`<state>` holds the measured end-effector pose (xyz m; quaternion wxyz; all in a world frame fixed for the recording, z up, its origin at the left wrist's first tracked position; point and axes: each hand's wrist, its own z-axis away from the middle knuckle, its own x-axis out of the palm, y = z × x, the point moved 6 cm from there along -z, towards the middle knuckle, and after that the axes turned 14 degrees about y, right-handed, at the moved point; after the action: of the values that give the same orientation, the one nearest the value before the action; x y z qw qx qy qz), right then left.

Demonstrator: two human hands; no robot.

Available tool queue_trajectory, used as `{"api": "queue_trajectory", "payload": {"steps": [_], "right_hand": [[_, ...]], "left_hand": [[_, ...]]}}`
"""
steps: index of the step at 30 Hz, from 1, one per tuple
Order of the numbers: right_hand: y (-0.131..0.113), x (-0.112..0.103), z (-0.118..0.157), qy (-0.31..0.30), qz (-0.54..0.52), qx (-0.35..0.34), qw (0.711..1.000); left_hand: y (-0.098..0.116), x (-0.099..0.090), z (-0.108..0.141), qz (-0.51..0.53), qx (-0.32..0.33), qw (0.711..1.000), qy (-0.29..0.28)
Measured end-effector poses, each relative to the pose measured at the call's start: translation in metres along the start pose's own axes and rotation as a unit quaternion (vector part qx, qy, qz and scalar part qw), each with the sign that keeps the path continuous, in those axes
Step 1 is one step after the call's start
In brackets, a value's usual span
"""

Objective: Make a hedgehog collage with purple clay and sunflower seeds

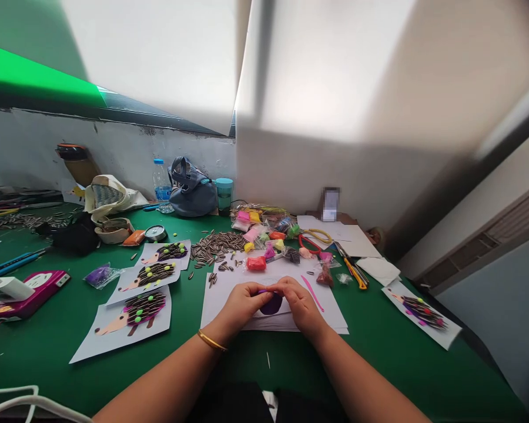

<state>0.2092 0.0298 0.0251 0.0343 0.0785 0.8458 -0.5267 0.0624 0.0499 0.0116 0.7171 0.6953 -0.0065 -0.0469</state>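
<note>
Dark purple modelling clay (271,304) shows between my hands, over the stack of white paper (330,317). My left hand (243,302), with a gold bangle at the wrist, pinches the clay's upper edge between thumb and fingers. My right hand (300,302) meets it from the other side, fingertips closed on the same edge. Whether the clay's lower part rests on the paper, I cannot tell. A pink clay tool (312,293) lies on the sheet beside my right hand. Just beyond my hands is a red clay packet (256,264).
Sunflower seeds (218,245) lie heaped behind the paper, beside several bagged clays (264,226). Seed-covered hedgehog pictures (145,311) are at left, another hedgehog picture (423,314) at right. Scissors (317,236) and a yellow-and-black cutter (352,267) lie back right. A power bank (39,294) sits left.
</note>
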Motion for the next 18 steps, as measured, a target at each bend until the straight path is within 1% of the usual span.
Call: {"api": "queue_trajectory", "payload": {"steps": [9, 15, 18], "right_hand": [[0.004, -0.003, -0.002, 0.018, -0.004, 0.006, 1.0], [0.021, -0.002, 0.0, 0.04, 0.019, 0.069, 0.997], [0.023, -0.002, 0.0, 0.05, 0.016, 0.069, 0.996]], "left_hand": [[0.001, 0.0, 0.0, 0.017, -0.003, 1.0, -0.002], [0.004, -0.002, 0.0, 0.063, 0.009, 0.998, 0.013], [0.003, -0.001, 0.0, 0.084, 0.002, 0.996, 0.01]]}}
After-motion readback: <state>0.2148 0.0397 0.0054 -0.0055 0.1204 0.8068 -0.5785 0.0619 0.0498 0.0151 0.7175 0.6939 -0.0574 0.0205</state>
